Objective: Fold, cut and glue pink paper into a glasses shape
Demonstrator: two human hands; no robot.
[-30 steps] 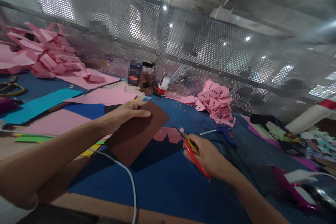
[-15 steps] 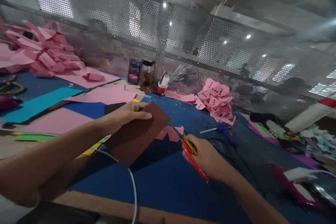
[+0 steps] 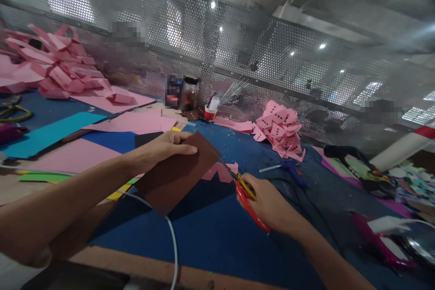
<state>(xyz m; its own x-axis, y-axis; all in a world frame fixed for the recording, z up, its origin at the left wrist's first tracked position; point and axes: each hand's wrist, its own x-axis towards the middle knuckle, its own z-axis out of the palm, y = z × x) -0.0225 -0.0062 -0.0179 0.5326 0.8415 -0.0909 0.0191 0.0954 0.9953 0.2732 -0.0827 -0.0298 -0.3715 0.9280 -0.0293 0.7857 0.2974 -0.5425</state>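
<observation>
My left hand (image 3: 162, 147) pinches the top edge of a brown paper sheet (image 3: 176, 174) and holds it tilted above the blue table mat (image 3: 210, 235). My right hand (image 3: 270, 204) grips red-handled scissors (image 3: 245, 192), fingers through the loops. The blades point up and left, and their tips reach the sheet's right corner. A pink cut-out shape (image 3: 220, 172) lies on the mat just behind the scissors.
Pink paper scraps are heaped at the far left (image 3: 57, 70) and a pile of punched pink pieces (image 3: 278, 133) lies at the back centre. Teal (image 3: 47, 133) and pink sheets lie left. A white cable (image 3: 168, 235) crosses the front. Jars and a cup stand by the perforated metal screen (image 3: 238, 54). Tools and scraps clutter the right.
My right hand has brought the scissors a little up and left, so the blade tips now meet the brown sheet's right corner. My left hand has barely moved.
</observation>
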